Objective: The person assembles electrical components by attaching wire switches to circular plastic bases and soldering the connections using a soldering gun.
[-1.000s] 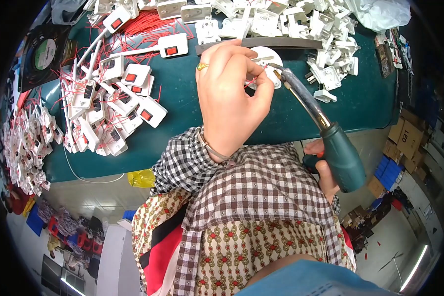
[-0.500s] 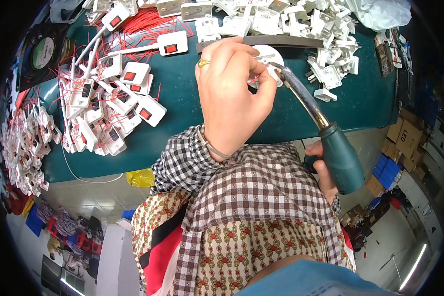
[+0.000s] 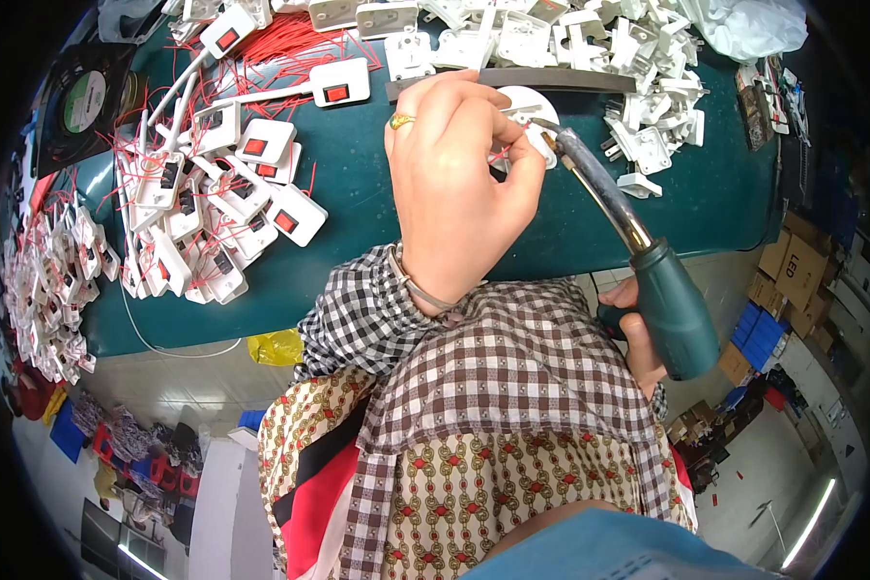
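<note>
Fingers of L hand [image 3: 459, 188] were curled, thumb & index close together by red wire [image 3: 499, 153] at white round part [image 3: 527, 101]; exact pinch hidden. R hand [image 3: 636, 333] gripped soldering gun [image 3: 679, 314], tip at part, fingers partly hidden.

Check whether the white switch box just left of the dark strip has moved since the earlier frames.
No, the white switch box keeps the same place and gap beside the near end of the dark strip.
</note>
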Demonstrator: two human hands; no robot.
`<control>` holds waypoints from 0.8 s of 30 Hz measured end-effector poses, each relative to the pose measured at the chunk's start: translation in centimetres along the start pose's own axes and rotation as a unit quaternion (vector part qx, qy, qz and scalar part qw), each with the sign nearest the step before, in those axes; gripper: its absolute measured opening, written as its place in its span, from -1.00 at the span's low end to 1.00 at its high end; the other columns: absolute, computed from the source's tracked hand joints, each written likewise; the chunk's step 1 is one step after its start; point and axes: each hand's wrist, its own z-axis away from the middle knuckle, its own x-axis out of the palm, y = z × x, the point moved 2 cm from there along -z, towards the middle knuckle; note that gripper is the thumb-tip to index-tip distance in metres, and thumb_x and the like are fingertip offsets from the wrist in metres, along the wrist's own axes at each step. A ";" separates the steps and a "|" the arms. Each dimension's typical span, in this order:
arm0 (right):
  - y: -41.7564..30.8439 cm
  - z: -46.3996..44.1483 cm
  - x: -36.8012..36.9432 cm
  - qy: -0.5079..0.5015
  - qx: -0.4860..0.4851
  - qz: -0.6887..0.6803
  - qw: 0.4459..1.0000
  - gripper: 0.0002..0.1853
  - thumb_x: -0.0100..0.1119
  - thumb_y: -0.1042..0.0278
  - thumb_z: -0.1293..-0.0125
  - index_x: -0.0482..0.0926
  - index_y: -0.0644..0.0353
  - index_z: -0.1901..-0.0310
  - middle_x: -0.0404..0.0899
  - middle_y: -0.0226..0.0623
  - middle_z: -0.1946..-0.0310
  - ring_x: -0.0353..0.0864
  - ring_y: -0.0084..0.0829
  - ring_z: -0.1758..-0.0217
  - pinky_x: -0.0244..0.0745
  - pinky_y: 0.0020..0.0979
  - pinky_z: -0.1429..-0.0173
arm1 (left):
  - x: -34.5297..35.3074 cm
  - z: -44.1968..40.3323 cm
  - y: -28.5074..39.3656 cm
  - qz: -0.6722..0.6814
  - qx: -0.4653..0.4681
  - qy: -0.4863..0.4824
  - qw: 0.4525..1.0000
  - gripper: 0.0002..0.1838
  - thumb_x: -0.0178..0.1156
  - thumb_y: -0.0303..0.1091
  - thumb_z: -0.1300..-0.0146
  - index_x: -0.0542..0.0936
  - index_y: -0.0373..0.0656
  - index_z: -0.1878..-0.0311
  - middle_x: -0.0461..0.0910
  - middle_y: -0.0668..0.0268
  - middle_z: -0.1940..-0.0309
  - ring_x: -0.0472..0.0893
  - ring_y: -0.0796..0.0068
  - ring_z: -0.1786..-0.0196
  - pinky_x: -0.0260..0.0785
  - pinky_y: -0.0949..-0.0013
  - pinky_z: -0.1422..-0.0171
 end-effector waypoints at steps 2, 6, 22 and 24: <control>0.1 0.0 0.0 0.001 0.000 -0.003 1.000 -0.42 0.55 0.27 -0.04 0.49 0.41 0.00 0.65 -0.23 0.34 0.66 -0.41 0.26 0.58 -0.38 0.10 | 0.0 0.0 0.0 0.003 0.000 0.002 1.000 -0.83 0.29 -0.53 0.16 0.47 -0.15 0.51 0.55 0.25 0.31 0.51 0.15 0.04 0.26 0.15 -0.03; -0.1 0.0 0.0 -0.005 0.005 0.006 1.000 -0.41 0.56 0.27 -0.03 0.49 0.41 -0.01 0.66 -0.24 0.35 0.66 -0.42 0.26 0.57 -0.40 0.08 | 0.1 0.0 -0.1 0.005 0.002 0.003 1.000 -0.83 0.29 -0.54 0.17 0.48 -0.15 0.51 0.56 0.25 0.31 0.51 0.16 0.04 0.27 0.15 -0.02; 0.1 0.3 -0.1 -0.001 -0.020 -0.012 1.000 -0.35 0.55 0.33 -0.03 0.43 0.45 -0.10 0.66 -0.20 0.35 0.67 -0.37 0.26 0.59 -0.34 0.08 | -0.5 -0.3 0.5 -0.021 -0.013 -0.015 1.000 -0.88 0.30 -0.56 0.16 0.55 -0.21 0.50 0.63 0.19 0.32 0.56 0.13 0.04 0.36 0.18 -0.08; 0.1 0.3 -0.1 0.000 -0.014 -0.007 1.000 -0.36 0.54 0.34 -0.04 0.43 0.45 -0.09 0.66 -0.20 0.35 0.67 -0.38 0.26 0.59 -0.35 0.08 | -0.5 -0.3 0.5 -0.019 -0.015 -0.017 1.000 -0.88 0.30 -0.56 0.16 0.55 -0.21 0.50 0.63 0.19 0.31 0.56 0.13 0.04 0.36 0.18 -0.08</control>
